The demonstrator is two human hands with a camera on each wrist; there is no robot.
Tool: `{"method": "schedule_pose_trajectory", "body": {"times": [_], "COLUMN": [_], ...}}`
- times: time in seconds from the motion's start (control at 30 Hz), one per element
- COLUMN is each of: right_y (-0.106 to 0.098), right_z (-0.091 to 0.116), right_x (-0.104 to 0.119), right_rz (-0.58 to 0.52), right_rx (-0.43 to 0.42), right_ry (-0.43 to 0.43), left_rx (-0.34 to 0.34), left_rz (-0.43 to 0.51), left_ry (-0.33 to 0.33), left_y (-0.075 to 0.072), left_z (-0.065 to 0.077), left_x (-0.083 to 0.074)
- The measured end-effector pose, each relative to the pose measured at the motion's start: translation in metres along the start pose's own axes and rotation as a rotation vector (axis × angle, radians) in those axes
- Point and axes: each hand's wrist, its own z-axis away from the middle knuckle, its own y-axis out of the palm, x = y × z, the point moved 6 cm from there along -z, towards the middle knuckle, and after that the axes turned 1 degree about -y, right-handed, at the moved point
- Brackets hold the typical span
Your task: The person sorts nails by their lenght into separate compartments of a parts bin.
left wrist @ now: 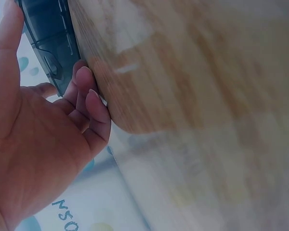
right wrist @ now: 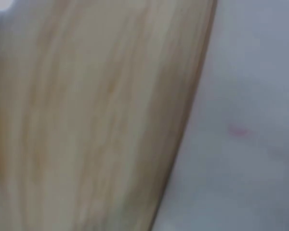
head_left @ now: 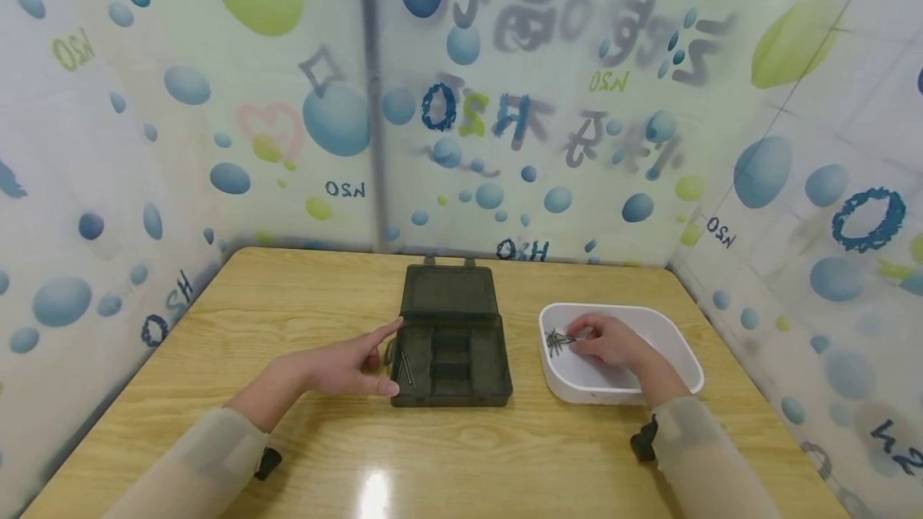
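A dark green plastic case [head_left: 470, 391] lies on the table with its lid tipped back. Two slim metal pieces, like nails or screws [head_left: 408, 371], lie in its left compartment. My left hand [head_left: 339, 367] rests against the case's left side, index finger extended along the far part and thumb at the front corner; the left wrist view shows its other fingers bent under the palm. Inside a white plastic bin [head_left: 667, 343], my right hand [head_left: 609, 340] reaches a small heap of similar metal pieces [head_left: 555, 341]. Its fingertips are right at the heap; I cannot tell whether they pinch a piece.
The case's right side has smaller divided compartments [head_left: 450, 344]. Under everything is a wood-grain table [head_left: 433, 455], with printed curtains [head_left: 461, 207] behind and at both sides. The right wrist view has only table surface, its edge and pale cloth.
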Motion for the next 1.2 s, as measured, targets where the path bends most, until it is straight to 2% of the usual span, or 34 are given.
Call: {"method": "schedule_pose_trajectory", "body": {"times": [0.53,0.9,1.0,1.2], "right_y": [0.002,-0.012,-0.017,-0.025], "right_z": [0.000,0.005,0.010,0.022], "right_x": [0.000,-0.001,0.001,0.014], "right_rz": [0.014,-0.009,-0.048,-0.246], "right_rx": [-0.026,-0.068,-0.090,-0.179], "right_ry": [0.046,0.014,0.013,-0.043], "left_rx": [-0.004,-0.005,-0.002,-0.003], "left_rz": [0.006,-0.010,-0.002,0.007], "left_ry": [0.004,0.006,0.004,-0.002], "left_y": [0.001,0.001,0.002,0.001], "left_z": [0.000,-0.002,-0.002,-0.001], "left_x": [0.000,0.002,0.002,0.002]}}
